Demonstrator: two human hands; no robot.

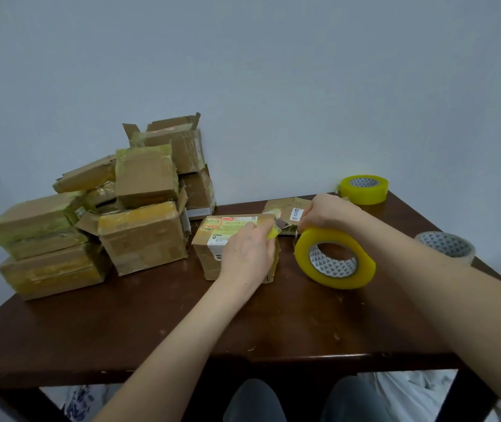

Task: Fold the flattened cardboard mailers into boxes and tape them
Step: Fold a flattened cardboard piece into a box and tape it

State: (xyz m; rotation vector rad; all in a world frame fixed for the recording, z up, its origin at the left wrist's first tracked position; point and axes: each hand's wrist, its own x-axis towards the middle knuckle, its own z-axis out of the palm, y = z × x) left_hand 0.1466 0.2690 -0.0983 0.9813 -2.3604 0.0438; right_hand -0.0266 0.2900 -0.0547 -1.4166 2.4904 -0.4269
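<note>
The dark brown wooden table (152, 330) carries a heap of taped brown cardboard boxes (139, 233) towards its far left corner. Mid-table, nearer the far edge, stands the small brown cardboard box with printed labels (212, 239), the one being worked on. Just right of it a big roll of yellow packing tape (334, 257) stands tilted on its rim. A second yellow roll (364, 189) lies flat at the far right corner, and a pale, nearly spent roll (445, 246) sits at the right edge. A flattened cardboard mailer (285, 208) lies behind the box.

The left hand (247, 254) rests on the box and pinches a short strip of yellow tape (272, 233) at its upper right edge. The right hand (328, 213) is curled above the big roll (I can't tell what it grips; something small glints there).

The strip looks the weak point. If it goes slack it may fold onto itself or go down creased. A hard tug could drag the light box sideways, and the tilted roll could topple.
</note>
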